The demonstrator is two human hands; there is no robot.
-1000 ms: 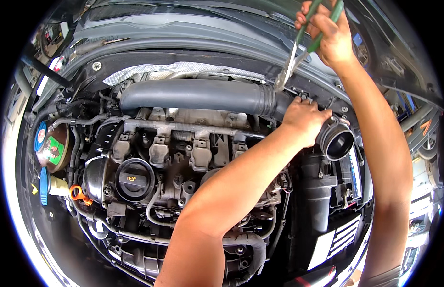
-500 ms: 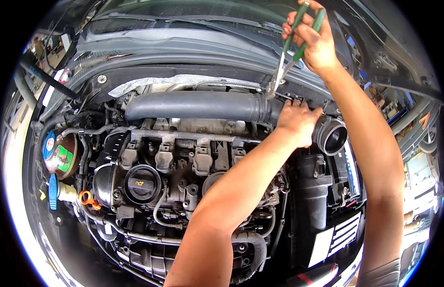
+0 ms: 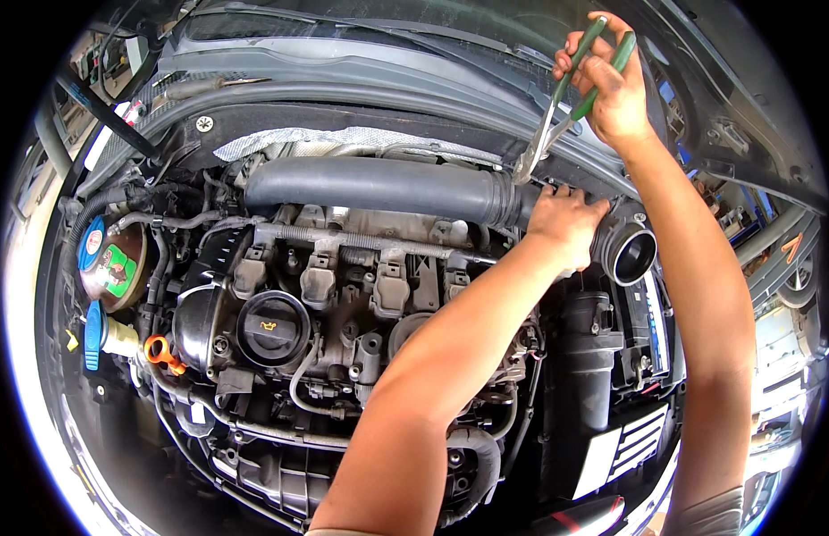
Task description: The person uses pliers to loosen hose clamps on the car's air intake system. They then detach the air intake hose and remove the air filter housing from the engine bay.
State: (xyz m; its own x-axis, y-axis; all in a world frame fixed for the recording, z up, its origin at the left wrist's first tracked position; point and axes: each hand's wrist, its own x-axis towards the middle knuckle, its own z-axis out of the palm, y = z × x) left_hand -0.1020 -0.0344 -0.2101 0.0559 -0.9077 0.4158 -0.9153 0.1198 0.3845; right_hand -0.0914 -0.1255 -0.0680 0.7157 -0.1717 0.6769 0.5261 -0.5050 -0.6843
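High at the right, my right hand (image 3: pixel 611 85) is closed around the green handles of a pair of pliers (image 3: pixel 557 112). The jaws point down and meet the right end of a thick black intake hose (image 3: pixel 370 189), at its ribbed collar. What the jaws grip there, if anything, is too small to tell. My left hand (image 3: pixel 571 223) is wrapped over the black duct piece just right of that collar. Beyond its fingers the round open mouth of the duct (image 3: pixel 632 257) faces toward me. My left forearm crosses over part of the engine.
Below lies the engine with its black oil filler cap (image 3: pixel 273 328), several ignition coils (image 3: pixel 319 281) and an orange dipstick handle (image 3: pixel 164 355). A coolant tank (image 3: pixel 112 268) stands at the left. Under the duct mouth is an upright black pipe (image 3: pixel 589 357). A prop rod (image 3: pixel 106 116) rises at upper left.
The view has shifted slightly, so the engine sits a little differently in it. Both hands keep their places at the hose end, and the pliers remain in my right hand.
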